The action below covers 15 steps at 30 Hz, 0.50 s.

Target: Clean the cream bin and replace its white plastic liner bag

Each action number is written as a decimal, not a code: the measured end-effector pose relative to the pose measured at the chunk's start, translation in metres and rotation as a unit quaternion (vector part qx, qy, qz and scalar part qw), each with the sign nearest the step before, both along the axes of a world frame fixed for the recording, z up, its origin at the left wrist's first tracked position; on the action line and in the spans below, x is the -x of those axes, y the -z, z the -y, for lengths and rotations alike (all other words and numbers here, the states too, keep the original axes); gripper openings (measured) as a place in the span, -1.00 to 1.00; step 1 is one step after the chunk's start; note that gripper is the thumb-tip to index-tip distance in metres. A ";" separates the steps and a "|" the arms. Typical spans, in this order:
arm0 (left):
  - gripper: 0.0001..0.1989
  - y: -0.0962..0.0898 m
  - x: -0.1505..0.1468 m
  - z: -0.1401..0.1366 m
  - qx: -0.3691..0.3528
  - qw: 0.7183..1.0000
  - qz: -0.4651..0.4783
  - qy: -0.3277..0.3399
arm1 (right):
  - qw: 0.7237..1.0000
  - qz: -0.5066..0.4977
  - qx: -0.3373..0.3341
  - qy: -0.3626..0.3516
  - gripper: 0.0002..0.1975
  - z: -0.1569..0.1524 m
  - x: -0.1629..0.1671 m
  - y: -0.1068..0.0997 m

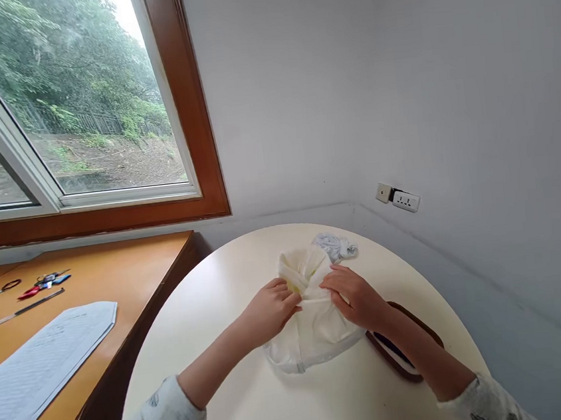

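A cream-white cloth garment (311,327) lies on the round white table (240,401), its far end bunched up. My left hand (271,308) pinches the cloth at its left side near a pale yellow patch. From the right, my right hand (354,296) grips the same bunched part. The two hands nearly meet over the cloth. Just beyond it sits a small rolled grey-white cloth (335,245), touching or almost touching the garment.
A brown-rimmed oval tray (402,364) lies under my right forearm. To the left stands a wooden desk (132,279) with papers (31,370), a pen (25,308) and keys (42,283). A window (58,99) and a wall socket (399,199) are behind.
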State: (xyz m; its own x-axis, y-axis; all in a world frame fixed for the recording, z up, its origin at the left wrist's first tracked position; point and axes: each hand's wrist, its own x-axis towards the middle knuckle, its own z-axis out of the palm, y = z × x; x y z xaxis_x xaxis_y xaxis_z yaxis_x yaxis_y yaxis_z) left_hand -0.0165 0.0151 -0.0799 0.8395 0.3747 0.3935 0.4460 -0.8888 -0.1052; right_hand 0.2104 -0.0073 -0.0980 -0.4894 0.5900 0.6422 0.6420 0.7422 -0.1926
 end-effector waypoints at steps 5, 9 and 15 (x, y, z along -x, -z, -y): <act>-0.80 0.001 -0.004 0.018 -0.039 0.999 -0.011 0.011 | 0.999 0.045 -0.004 0.023 -0.76 0.013 0.013 -0.024; -0.82 0.002 -0.011 0.027 -0.076 0.997 -0.013 0.015 | 0.972 0.184 0.120 0.085 -0.75 0.008 0.039 -0.054; -0.79 0.004 -0.017 0.036 -0.086 0.995 -0.014 0.040 | 0.886 0.370 0.261 0.100 -0.82 -0.023 0.068 -0.052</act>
